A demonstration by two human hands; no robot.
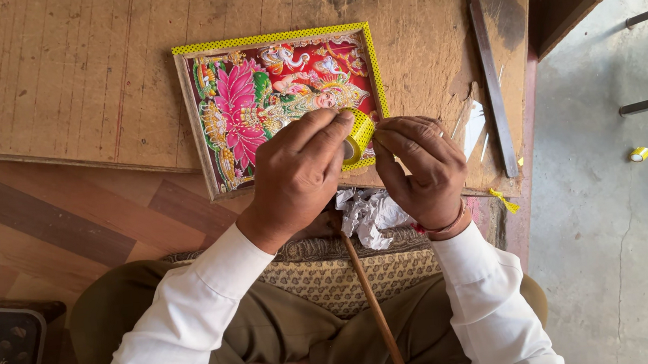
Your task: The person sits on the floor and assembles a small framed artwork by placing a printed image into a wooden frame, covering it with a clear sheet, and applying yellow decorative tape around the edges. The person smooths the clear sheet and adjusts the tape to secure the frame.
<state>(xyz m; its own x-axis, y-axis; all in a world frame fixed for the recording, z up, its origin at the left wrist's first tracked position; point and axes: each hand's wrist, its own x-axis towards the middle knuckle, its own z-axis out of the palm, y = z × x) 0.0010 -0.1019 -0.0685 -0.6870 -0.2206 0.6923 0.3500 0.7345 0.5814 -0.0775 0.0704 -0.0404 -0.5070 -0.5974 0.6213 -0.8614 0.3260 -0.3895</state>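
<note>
board (pixel 51 66) lay across the floor, picture (pixel 277 103) flat on it near the front edge, yellow dotted tape already along its top and right sides. dark strip (pixel 492 79) lay well to the right of the picture, a stick (pixel 375 304) leaned over the lap, crumpled paper (pixel 371 215) sat just under the hands. left hand (pixel 295 173) held the tape roll (pixel 359 133) at the picture's lower right corner, fingers curled shut round it. right hand (pixel 422 168) sat just beside, thumb and forefinger pinched together on the tape end at the right edge.

risks, as a judgement: the free tape could twist or stick to itself if the pull went slack; the strip could land crooked over the corner since the hands hid the edge; a wrinkle looked likely if the roll tilted off the frame line. a hard tug could lift the tape already stuck on the right side or slide the unheld picture on the board. second small roll (pixel 639 154) on the concrete was out of reach.
</note>
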